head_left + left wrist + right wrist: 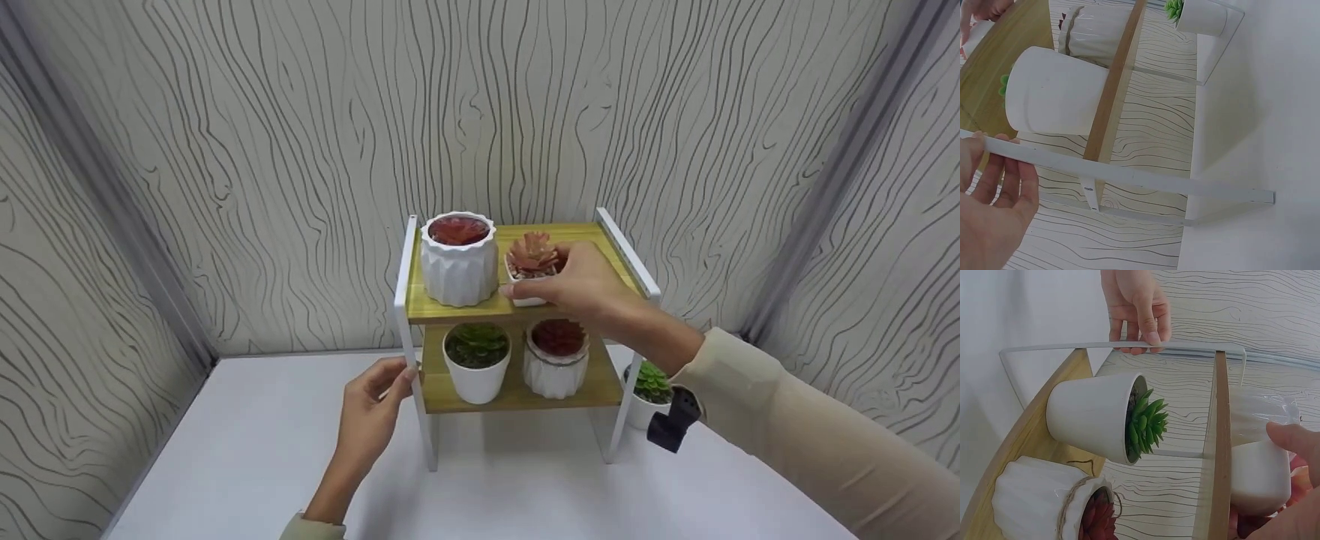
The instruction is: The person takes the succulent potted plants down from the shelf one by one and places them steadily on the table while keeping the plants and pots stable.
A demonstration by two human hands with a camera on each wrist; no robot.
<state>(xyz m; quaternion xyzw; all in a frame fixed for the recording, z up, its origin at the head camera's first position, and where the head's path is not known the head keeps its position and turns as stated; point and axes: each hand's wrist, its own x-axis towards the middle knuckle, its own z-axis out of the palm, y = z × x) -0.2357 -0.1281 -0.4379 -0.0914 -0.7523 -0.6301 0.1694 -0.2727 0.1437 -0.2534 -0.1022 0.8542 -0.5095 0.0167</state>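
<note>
In the head view a two-tier shelf (pixel 450 309) with wooden boards and white metal sides stands on a white table. My right hand (pixel 589 285) grips a small white pot with a pinkish succulent (pixel 532 255) at the top board, right of a larger ribbed white pot (pixel 459 270). The right wrist view shows that small pot's side (pixel 1261 478) against the upper board, thumb over it. My left hand (pixel 375 405) pinches the shelf's left front post (pixel 1129 174) between thumb and fingers, at about the height of the lower board.
On the lower board sit a smooth white pot with a green succulent (pixel 478 367) and a ribbed white pot with a red one (pixel 556 367). Another green succulent (pixel 651 382) in a white pot stands right of the shelf, behind my right wrist. A wood-grain-patterned wall (pixel 315 180) rises behind.
</note>
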